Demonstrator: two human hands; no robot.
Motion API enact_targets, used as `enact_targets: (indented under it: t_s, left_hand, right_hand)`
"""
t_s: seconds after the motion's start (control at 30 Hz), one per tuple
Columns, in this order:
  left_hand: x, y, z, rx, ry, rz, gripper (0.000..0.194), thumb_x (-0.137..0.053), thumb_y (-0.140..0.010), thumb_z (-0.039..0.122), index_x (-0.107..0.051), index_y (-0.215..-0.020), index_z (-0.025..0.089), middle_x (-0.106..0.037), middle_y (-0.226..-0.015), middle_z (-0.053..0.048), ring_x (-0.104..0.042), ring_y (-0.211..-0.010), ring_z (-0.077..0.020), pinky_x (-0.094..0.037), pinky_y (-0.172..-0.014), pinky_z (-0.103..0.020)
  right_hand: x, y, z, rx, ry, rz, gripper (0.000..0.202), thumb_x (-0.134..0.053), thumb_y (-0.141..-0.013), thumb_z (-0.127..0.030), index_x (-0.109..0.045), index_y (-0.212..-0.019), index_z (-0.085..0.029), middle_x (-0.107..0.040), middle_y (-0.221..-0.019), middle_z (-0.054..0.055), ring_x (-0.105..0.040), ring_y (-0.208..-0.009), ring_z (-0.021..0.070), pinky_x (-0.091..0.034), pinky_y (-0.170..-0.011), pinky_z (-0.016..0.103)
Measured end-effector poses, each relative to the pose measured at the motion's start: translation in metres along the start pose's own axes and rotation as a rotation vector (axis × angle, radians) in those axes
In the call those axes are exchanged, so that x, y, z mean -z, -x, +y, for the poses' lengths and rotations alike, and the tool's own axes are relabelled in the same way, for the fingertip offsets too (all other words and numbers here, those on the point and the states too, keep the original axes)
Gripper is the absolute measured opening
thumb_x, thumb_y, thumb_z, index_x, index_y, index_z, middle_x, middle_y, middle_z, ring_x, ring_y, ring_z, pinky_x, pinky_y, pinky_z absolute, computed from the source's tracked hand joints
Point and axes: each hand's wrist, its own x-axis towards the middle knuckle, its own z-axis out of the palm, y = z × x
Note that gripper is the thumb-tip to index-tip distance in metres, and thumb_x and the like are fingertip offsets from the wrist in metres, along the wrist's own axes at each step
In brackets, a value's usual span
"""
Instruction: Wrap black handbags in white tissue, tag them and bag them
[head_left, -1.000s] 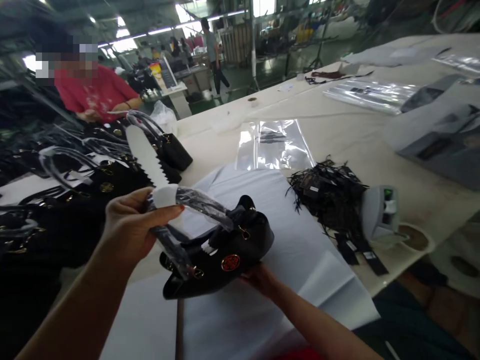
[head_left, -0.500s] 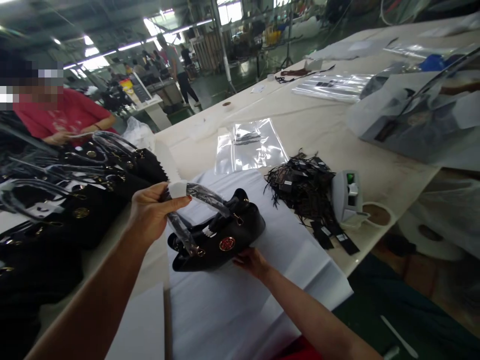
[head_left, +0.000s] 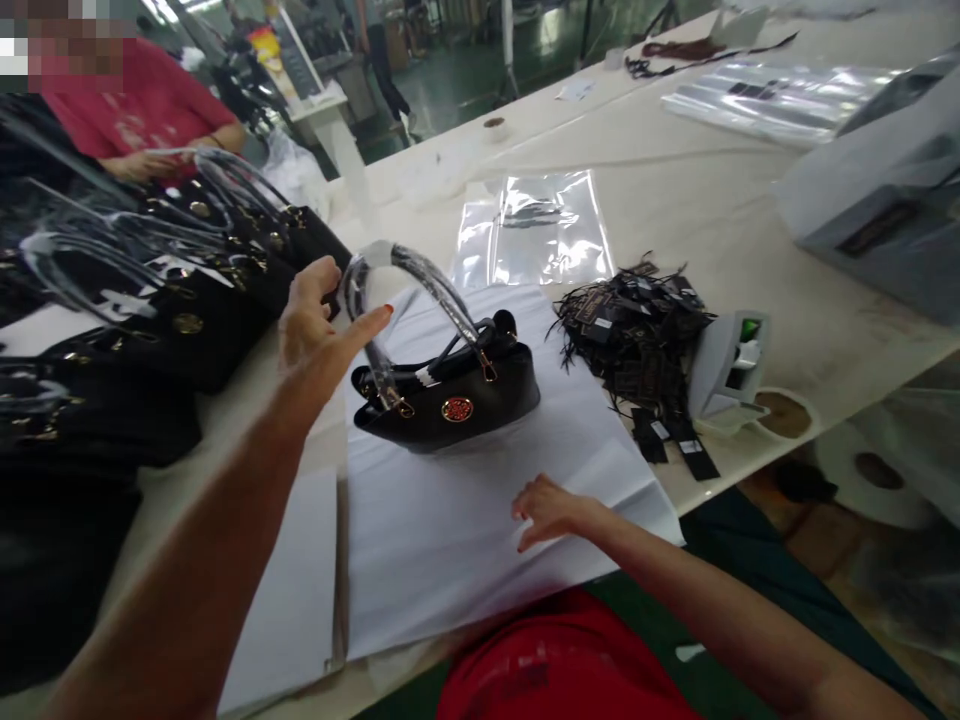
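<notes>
A black handbag [head_left: 450, 400] with a round red and gold emblem stands upright on a stack of white paper sheets [head_left: 450, 540]. Its two handles, wrapped in clear plastic, arch up above it. Beside the left end of those handles is my left hand [head_left: 319, 320], fingers and thumb spread apart, not gripping them. My right hand [head_left: 551, 510] hovers over the paper in front of the bag, its fingers parted and slightly curled with nothing in them.
Several similar black handbags [head_left: 187, 330] crowd the left side, with a person in red [head_left: 157, 100] behind them. Right of the paper lie a heap of black tags [head_left: 637, 340] and a grey-white tape dispenser [head_left: 731, 370]. Clear plastic bags [head_left: 551, 225] rest behind.
My left hand has let go of the bag's handles, and the bag now stands on the paper. My right hand has drawn away from its base toward me. The view has tilted down.
</notes>
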Motion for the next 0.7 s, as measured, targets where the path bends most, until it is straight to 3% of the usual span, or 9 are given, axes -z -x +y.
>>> enact_targets:
  t_s: [0.1,0.17,0.23,0.33,0.4,0.47,0.53,0.7]
  left_hand:
    - [0.003,0.041,0.002,-0.102,-0.221,0.054,0.069,-0.070,-0.071,0.041,-0.044,-0.126,0.007,-0.050,-0.127,-0.017,-0.043,-0.121,-0.0275,-0.037,-0.101,-0.045]
    - [-0.003,0.086,0.006,-0.167,-0.255,-0.040,0.053,-0.064,-0.078,0.036,-0.048,-0.123,0.012,-0.053,-0.124,-0.015,-0.045,-0.120,-0.0265,-0.035,-0.103,-0.044]
    - [-0.015,0.141,0.009,-0.134,-0.210,-0.346,0.045,-0.062,-0.079,0.032,-0.051,-0.120,0.016,-0.057,-0.121,-0.013,-0.049,-0.117,-0.0254,-0.040,-0.100,-0.042]
    - [-0.040,0.214,0.011,0.012,-0.240,-0.899,0.058,-0.074,-0.067,0.030,-0.053,-0.119,0.017,-0.060,-0.119,-0.013,-0.055,-0.111,-0.0269,-0.045,-0.091,-0.040]
    - [-0.053,0.241,0.013,0.104,-0.300,-1.064,0.029,-0.069,-0.073,0.023,-0.063,-0.101,0.018,-0.068,-0.100,-0.008,-0.063,-0.095,-0.0223,-0.048,-0.083,-0.034]
    - [-0.058,0.246,0.015,0.143,-0.347,-1.075,0.008,-0.058,-0.081,0.016,-0.065,-0.080,0.018,-0.070,-0.081,-0.004,-0.065,-0.079,-0.0180,-0.047,-0.074,-0.028]
    - [-0.054,0.232,0.016,0.146,-0.385,-1.001,0.019,-0.051,-0.084,0.013,-0.064,-0.072,0.017,-0.068,-0.074,-0.004,-0.064,-0.073,-0.0168,-0.045,-0.070,-0.027]
    - [-0.030,0.155,0.016,0.115,-0.484,-0.767,0.022,-0.043,-0.088,0.013,-0.063,-0.080,0.015,-0.067,-0.080,-0.007,-0.061,-0.082,-0.0192,-0.041,-0.078,-0.032]
  right_hand:
    - [-0.002,-0.003,0.005,0.011,-0.020,-0.020,0.005,-0.073,-0.065,-0.027,-0.071,-0.066,-0.022,-0.070,-0.070,0.002,-0.064,-0.077,0.0217,-0.042,-0.076,0.031]
    - [-0.002,-0.001,0.007,0.027,-0.033,0.032,0.005,-0.069,-0.068,-0.022,-0.070,-0.063,-0.022,-0.069,-0.069,0.002,-0.063,-0.074,0.0201,-0.042,-0.070,0.029]
    - [-0.001,0.006,0.006,0.049,-0.026,0.099,0.006,-0.066,-0.073,-0.020,-0.070,-0.068,-0.022,-0.070,-0.077,0.004,-0.062,-0.082,0.0210,-0.041,-0.072,0.029]
    - [0.002,0.021,0.001,0.127,-0.019,0.242,0.008,-0.059,-0.080,-0.020,-0.067,-0.078,-0.020,-0.068,-0.083,0.007,-0.060,-0.085,0.0202,-0.041,-0.075,0.030]
    - [0.005,0.030,-0.003,0.193,0.002,0.362,0.011,-0.054,-0.084,-0.021,-0.065,-0.081,-0.019,-0.067,-0.081,0.007,-0.059,-0.077,0.0186,-0.041,-0.069,0.028]
    - [0.012,0.035,-0.007,0.248,0.041,0.460,0.016,-0.047,-0.089,-0.022,-0.062,-0.084,-0.018,-0.065,-0.076,0.006,-0.058,-0.067,0.0170,-0.040,-0.063,0.027]
    - [0.027,0.037,-0.014,0.306,0.083,0.515,0.019,-0.044,-0.092,-0.027,-0.060,-0.091,-0.018,-0.064,-0.074,0.004,-0.058,-0.065,0.0161,-0.040,-0.061,0.026]
    - [0.099,0.024,-0.041,0.418,0.253,0.731,0.029,-0.040,-0.095,-0.033,-0.062,-0.083,-0.018,-0.061,-0.071,0.004,-0.056,-0.066,0.0145,-0.037,-0.063,0.024]
